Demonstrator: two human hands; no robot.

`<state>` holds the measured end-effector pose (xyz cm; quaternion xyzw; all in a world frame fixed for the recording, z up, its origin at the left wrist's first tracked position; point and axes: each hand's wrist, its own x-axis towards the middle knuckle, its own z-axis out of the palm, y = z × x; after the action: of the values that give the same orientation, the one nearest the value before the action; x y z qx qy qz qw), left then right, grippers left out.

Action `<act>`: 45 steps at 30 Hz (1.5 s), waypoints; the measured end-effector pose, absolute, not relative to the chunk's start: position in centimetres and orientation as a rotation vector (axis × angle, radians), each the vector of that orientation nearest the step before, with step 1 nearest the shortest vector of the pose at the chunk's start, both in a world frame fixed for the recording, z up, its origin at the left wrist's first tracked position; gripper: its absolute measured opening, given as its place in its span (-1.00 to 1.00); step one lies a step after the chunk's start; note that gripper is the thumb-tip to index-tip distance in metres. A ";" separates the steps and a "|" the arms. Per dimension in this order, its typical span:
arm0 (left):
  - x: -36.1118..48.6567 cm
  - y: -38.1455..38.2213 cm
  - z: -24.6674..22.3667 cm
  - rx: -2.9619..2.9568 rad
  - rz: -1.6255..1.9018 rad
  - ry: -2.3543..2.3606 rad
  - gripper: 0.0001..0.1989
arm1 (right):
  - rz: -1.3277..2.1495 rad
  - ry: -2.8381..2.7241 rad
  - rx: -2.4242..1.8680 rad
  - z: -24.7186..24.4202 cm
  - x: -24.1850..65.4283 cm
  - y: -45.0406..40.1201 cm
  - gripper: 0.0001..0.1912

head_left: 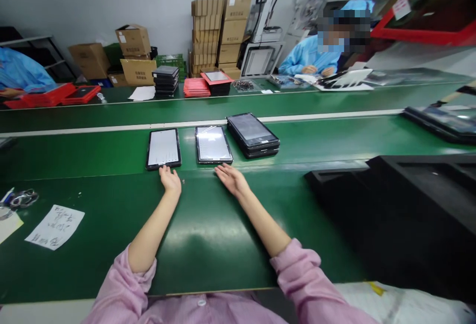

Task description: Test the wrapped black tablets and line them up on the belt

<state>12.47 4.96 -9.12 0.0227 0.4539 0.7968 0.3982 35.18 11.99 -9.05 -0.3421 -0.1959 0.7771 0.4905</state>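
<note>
A tablet (163, 148) with a black frame and a lit white screen lies flat on the green bench. My left hand (171, 180) is at its near edge, palm turned partly up and fingers loosely apart; whether the fingertips touch the edge I cannot tell. To the right lies a second tablet (213, 144), its bright screen catching a glare. Just below its near right corner is my right hand (232, 179), fingers stretched out and nothing in them. Beside that tablet rests a small stack of dark-screened tablets (253, 133).
Handwritten paper (55, 227) lies at left, with small clutter (22, 198) behind it. A large black tray (390, 215) takes up the right side. Across a white strip (122, 128), a person in blue (310, 53) sits beyond red trays (197, 87) and a dark stack (166, 80).
</note>
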 end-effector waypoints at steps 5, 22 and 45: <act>8.1 5.4 -7.7 -0.030 1.922 0.893 -0.63 | 1.943 -0.337 -0.786 -9.6 31.5 14.6 -0.74; 7.3 1.1 -7.8 0.044 1.607 0.607 -0.78 | 2.158 -0.557 -0.589 -8.8 34.3 7.6 -0.64; 11.6 -22.9 -4.6 1.027 0.979 1.906 -0.83 | 0.906 -2.338 -1.032 -4.1 41.9 -7.1 -0.52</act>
<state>11.61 -22.93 -4.58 0.4011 0.7441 0.3824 0.3733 41.89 -7.06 -4.11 -0.3717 -0.8425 0.3264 0.2133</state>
